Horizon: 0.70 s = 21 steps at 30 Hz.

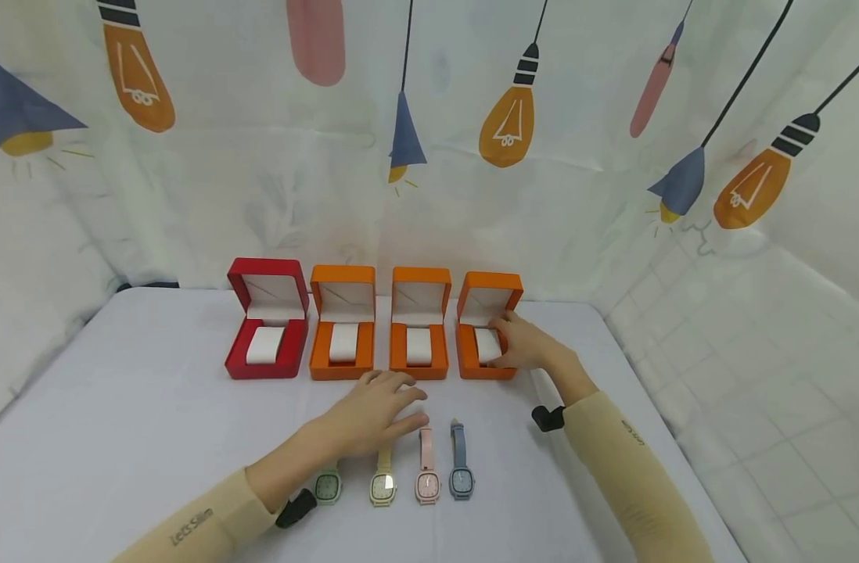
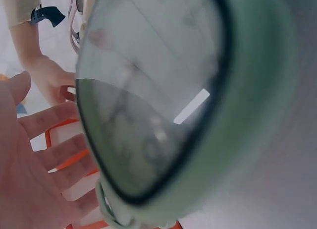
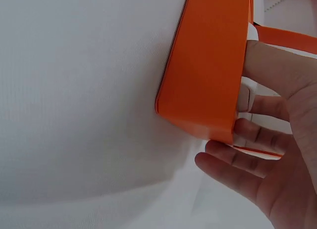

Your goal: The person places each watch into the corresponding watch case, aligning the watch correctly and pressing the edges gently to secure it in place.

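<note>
Four open watch boxes stand in a row. At the rightmost orange watch box [image 1: 487, 371], my right hand [image 1: 524, 342] reaches in and pinches the white watch cushion [image 1: 486, 346]. In the right wrist view, thumb and fingers go over the wall of the orange box [image 3: 208, 65] to the white cushion [image 3: 252, 33], partly hidden. My left hand [image 1: 376, 410] is open with spread fingers, between the boxes and the watches, holding nothing. Below it lie a green watch [image 1: 327, 486], a yellow watch [image 1: 382, 488], a pink watch [image 1: 427, 485] and a blue watch [image 1: 461, 481]. The green watch [image 2: 257, 90] looms large in the left wrist view.
To the left stand a red watch box [image 1: 232, 363] and two more orange boxes, the left orange box [image 1: 317, 367] and the middle orange box [image 1: 397, 366], each with a white cushion. A white cloth [image 1: 155, 407] covers the table. A printed curtain [image 1: 260, 172] hangs behind.
</note>
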Each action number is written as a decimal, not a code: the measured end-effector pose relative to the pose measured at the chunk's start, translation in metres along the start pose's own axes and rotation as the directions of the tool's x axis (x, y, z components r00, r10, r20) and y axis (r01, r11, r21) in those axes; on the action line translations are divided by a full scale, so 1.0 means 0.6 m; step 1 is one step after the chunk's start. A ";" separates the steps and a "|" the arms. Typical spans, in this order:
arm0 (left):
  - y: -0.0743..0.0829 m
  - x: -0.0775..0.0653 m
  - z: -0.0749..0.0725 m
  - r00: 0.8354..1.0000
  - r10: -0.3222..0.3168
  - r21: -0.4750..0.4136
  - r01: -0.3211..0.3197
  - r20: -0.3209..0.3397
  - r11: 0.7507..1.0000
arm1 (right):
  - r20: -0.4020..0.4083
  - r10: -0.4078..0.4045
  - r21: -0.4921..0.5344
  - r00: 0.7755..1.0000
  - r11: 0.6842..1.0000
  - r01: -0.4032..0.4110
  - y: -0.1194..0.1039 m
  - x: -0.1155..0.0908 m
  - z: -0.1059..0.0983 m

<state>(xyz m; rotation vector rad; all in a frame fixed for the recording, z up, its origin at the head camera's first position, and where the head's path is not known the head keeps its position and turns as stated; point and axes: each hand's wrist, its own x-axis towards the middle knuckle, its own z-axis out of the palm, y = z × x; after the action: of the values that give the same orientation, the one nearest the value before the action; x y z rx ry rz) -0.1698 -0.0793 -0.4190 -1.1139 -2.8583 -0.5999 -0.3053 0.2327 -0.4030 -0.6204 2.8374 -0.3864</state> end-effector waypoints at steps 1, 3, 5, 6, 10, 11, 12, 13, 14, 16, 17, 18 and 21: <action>0.002 0.001 0.001 1.000 0.004 -0.004 -0.004 0.001 1.000 | -0.003 -0.001 -0.006 1.000 1.000 0.001 0.000 0.000 0.000; 0.006 0.002 0.001 1.000 0.011 -0.007 -0.011 0.003 1.000 | -0.011 -0.008 -0.013 1.000 1.000 0.008 0.000 0.000 0.000; 0.010 0.004 0.001 1.000 0.016 -0.011 -0.016 0.013 1.000 | -0.019 -0.015 -0.025 1.000 1.000 0.015 0.001 0.001 0.000; 0.012 0.006 0.000 1.000 0.018 -0.011 -0.018 0.019 1.000 | -0.023 -0.019 -0.034 1.000 0.999 0.018 0.001 0.001 0.000; 0.020 0.009 0.001 0.999 0.031 -0.019 -0.031 0.036 0.999 | -0.042 -0.038 -0.074 0.998 0.997 0.035 0.002 0.001 -0.001; 0.021 0.009 0.003 0.999 0.035 -0.021 -0.034 0.041 0.999 | -0.050 -0.046 -0.083 0.998 0.996 0.042 0.002 0.001 -0.001; 0.023 0.009 0.004 0.998 0.036 -0.027 -0.035 0.048 0.999 | -0.057 -0.053 -0.097 0.997 0.994 0.047 0.002 0.001 -0.001; 0.025 0.009 0.005 0.998 0.036 -0.034 -0.034 0.055 0.999 | -0.063 -0.059 -0.106 0.996 0.993 0.052 0.002 0.002 -0.001; 0.026 0.008 0.007 0.998 0.033 -0.044 -0.031 0.061 0.999 | -0.069 -0.063 -0.117 0.996 0.992 0.054 0.003 0.002 -0.001; 0.028 0.007 0.010 0.997 0.029 -0.052 -0.025 0.068 0.998 | -0.079 -0.068 -0.132 0.995 0.990 0.057 0.003 0.002 -0.001; 0.029 0.006 0.011 0.997 0.027 -0.057 -0.024 0.069 0.998 | -0.083 -0.064 -0.135 0.994 0.989 0.053 0.004 0.002 0.000; 0.030 0.006 0.013 0.997 0.025 -0.061 -0.021 0.068 0.998 | -0.085 -0.059 -0.143 0.995 0.989 0.047 0.004 0.002 0.001; 0.033 0.004 0.015 0.998 0.013 -0.061 -0.010 0.056 0.998 | -0.099 -0.048 -0.155 0.994 0.987 0.033 0.002 0.004 0.005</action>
<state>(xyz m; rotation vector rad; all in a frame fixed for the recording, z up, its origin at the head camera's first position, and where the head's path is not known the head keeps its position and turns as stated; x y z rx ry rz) -0.1577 -0.0613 -0.4205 -1.1735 -2.8971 -0.6698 -0.3070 0.2322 -0.4065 -0.7077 2.9774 -0.2140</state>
